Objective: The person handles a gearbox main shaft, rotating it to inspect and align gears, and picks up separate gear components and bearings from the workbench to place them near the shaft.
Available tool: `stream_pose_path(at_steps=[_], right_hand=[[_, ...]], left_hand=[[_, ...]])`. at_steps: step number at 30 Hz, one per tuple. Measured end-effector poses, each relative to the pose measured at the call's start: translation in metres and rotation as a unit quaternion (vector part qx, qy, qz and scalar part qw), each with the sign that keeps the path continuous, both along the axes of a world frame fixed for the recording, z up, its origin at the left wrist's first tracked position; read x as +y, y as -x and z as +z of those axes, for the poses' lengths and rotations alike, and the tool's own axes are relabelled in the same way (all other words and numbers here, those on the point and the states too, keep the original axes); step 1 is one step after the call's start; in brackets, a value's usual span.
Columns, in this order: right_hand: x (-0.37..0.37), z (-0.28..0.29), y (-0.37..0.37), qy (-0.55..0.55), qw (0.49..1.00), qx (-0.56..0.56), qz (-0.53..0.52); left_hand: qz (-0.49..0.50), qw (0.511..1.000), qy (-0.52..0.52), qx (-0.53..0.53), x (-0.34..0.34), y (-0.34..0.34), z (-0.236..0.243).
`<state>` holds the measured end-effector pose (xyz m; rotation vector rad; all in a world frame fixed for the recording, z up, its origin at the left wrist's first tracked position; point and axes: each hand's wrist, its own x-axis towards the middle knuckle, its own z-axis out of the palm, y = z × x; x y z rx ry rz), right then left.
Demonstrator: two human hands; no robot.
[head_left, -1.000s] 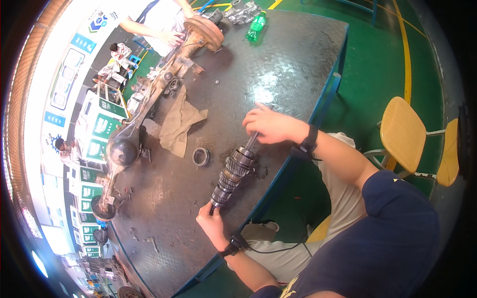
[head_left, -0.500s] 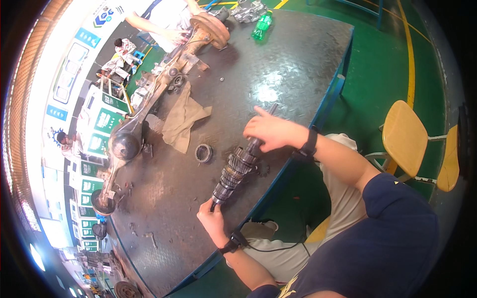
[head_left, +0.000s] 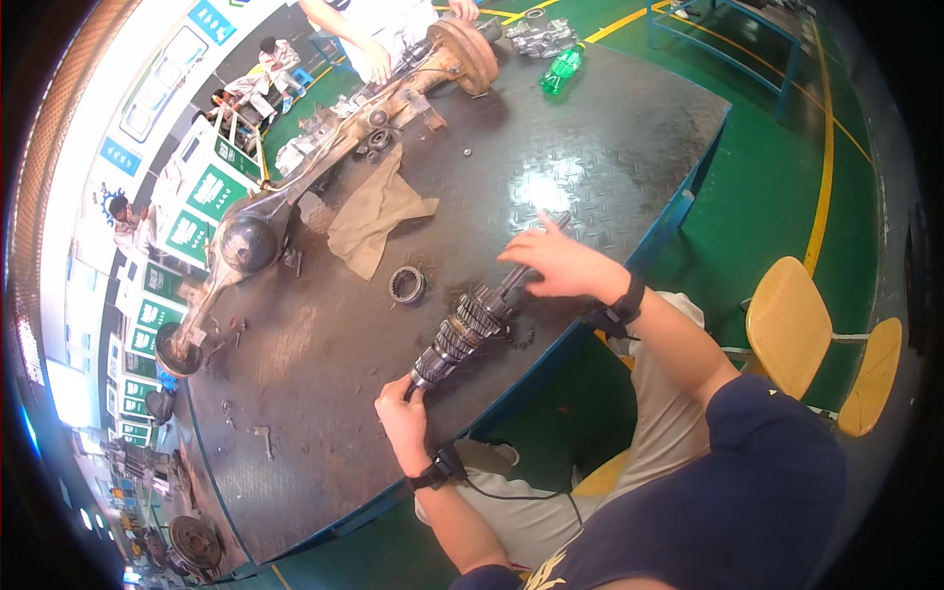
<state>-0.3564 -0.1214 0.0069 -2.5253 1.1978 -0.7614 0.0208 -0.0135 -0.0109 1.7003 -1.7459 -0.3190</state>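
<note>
A gear shaft [head_left: 460,334] with several toothed gears lies slantwise at the near edge of the metal table. My left hand [head_left: 403,423] pinches its lower left end between thumb and fingers. Around the thin upper right end is my right hand [head_left: 570,264], closed on the rod with one finger sticking out; its palm hides part of the rod, and the tip shows beyond. A loose toothed ring [head_left: 406,284] sits on the table just left of the gears. Beside the shaft's right side lies a dark, thin ring [head_left: 522,339], partly hidden.
A rusty axle housing [head_left: 251,241] runs along the table's far left side, near a brown cloth [head_left: 379,221]. Another person's hand [head_left: 374,61] is by its far end. A green bottle [head_left: 562,71] and metal castings [head_left: 541,37] lie far back. Yellow chair [head_left: 789,315] at right.
The whole view has shifted a little. My right hand has slid outward along the rod, baring more of it next to the gears. My left hand keeps its hold on the other end.
</note>
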Motion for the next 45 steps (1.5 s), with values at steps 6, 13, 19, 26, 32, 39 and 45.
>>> stream_pose_path(at_steps=[6,13,19,26,32,39,45], right_hand=[[-0.006,0.010,0.023,-0.023,1.000,0.002,-0.009],[-0.016,-0.002,0.043,-0.056,0.989,0.099,-0.097],[-0.004,0.002,0.002,0.035,0.999,-0.020,0.030],[-0.002,-0.011,-0.018,0.024,0.998,-0.015,0.054],[-0.007,-0.009,-0.004,0.018,0.999,0.013,0.033],[-0.007,0.029,0.056,-0.114,0.990,0.003,-0.082],[-0.013,0.004,0.061,-0.007,0.994,0.015,-0.104]], left_hand=[[0.007,1.000,0.002,0.008,-0.001,0.003,-0.003],[-0.001,1.000,0.003,-0.013,-0.004,0.005,0.000],[0.000,1.000,0.000,0.005,-0.002,0.000,-0.003],[-0.006,1.000,0.004,-0.007,-0.003,0.002,-0.003],[-0.002,1.000,0.004,-0.002,-0.004,0.001,-0.006],[-0.005,1.000,0.011,-0.006,-0.002,-0.001,-0.006],[0.003,1.000,-0.005,-0.016,-0.005,0.004,0.005]])
